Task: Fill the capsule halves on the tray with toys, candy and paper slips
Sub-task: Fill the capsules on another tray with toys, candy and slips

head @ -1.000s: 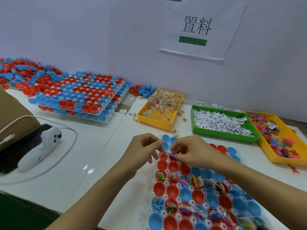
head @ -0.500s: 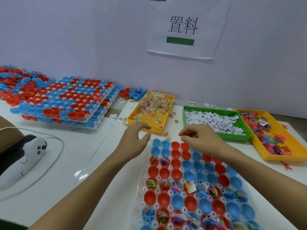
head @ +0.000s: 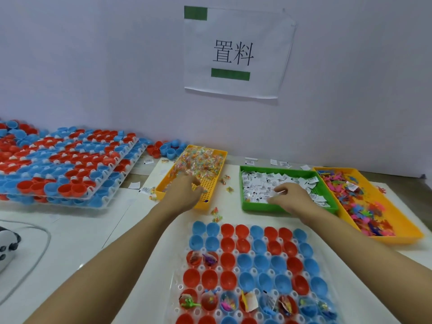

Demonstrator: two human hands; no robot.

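A clear tray [head: 178,287] close in front of me holds red and blue capsule halves [head: 245,261]. Its far rows are empty, and some nearer halves hold toys, candy or slips. My left hand [head: 183,194] is in the yellow mesh tray [head: 210,184], its fingers curled into the wrapped candies [head: 198,160]. My right hand [head: 291,198] is in the green tray [head: 257,207], thumb and fingers pinching at the white paper slips [head: 256,183]. An orange tray [head: 404,232] at the right holds small coloured plastic toys [head: 364,203].
Stacked trays of red and blue capsule halves [head: 70,164] fill the left back, with loose halves [head: 167,148] beside them. A white controller [head: 4,250] and its cable [head: 44,239] lie at the left edge. Stray candies [head: 216,212] lie between the trays. A paper sign [head: 236,52] hangs on the wall.
Both hands left the capsule tray and reached forward. The left went into the candy tray, the right into the paper slip tray.
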